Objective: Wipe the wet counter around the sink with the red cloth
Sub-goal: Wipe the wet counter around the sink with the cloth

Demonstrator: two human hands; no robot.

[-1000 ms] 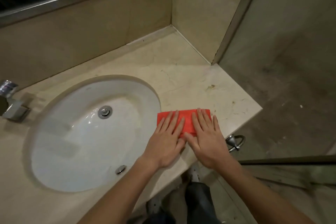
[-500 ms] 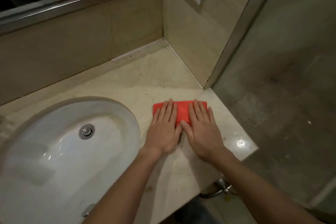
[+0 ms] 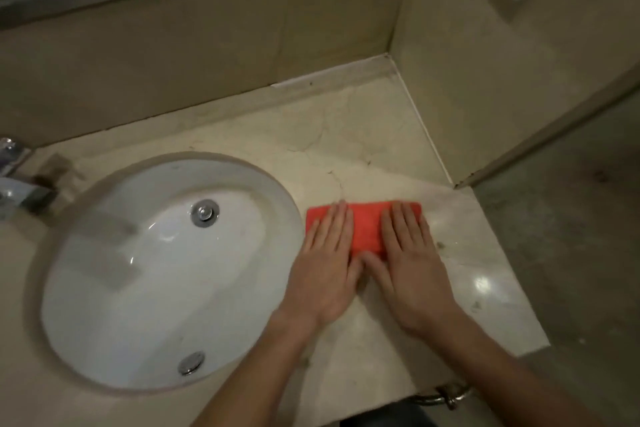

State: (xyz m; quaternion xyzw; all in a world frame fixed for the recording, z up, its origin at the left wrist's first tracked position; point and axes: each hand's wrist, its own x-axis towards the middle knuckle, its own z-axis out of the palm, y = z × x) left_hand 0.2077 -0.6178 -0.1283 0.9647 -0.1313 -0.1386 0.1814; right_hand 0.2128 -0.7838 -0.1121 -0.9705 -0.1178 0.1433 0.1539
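- Pressing down on the red cloth (image 3: 365, 230) with both hands, I have every finger laid out straight and flat, nothing curled or pinched round it
- My left hand (image 3: 322, 274) covers the cloth's left part, fingertips reaching its far edge; my right hand (image 3: 414, 270) covers the right part, and the two thumbs meet at the cloth's near edge
- Folded into a flat rectangle, the cloth looks soft and nubbly, a bright orange-red against the pale stone
- It lies on the counter (image 3: 346, 135) just right of the sink (image 3: 86, 350), between the basin's rim and the counter's right edge
- The counter is cream marble with thin dark veins, glossy enough to throw back a spot of light near the right edge
- The sink is a smooth white oval bowl set under the stone, with a round chrome drain (image 3: 205, 213) and a small chrome overflow cap (image 3: 190, 362) on its near wall
- A boxy chrome tap (image 3: 15, 180) juts in at the left, blurred
- Beige tiled walls close the back corner
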